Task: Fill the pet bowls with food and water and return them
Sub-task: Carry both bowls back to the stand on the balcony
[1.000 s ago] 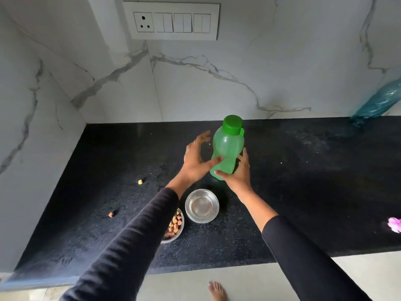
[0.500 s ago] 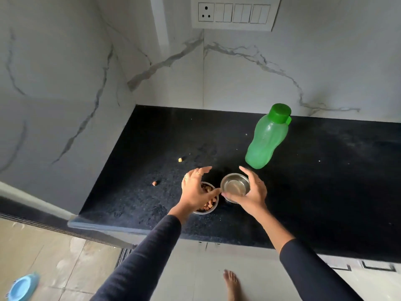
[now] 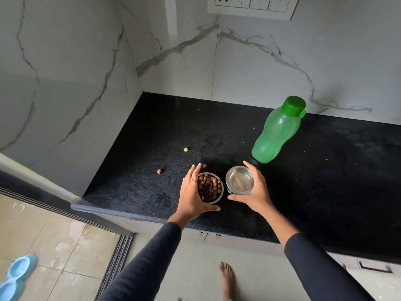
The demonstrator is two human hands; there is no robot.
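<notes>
Side by side near the front edge of the black granite surface stand two small steel bowls, close but apart. Kibble fills the food bowl; the left hand curves round its left side, grip wide, thumb under the near rim. Clear water sits in the water bowl, cupped from the right by the right hand, fingers spread over its far rim. Just behind it stands a capped green bottle. Loose kibble pieces lie to the left. Down on the floor lies a blue bowl holder.
</notes>
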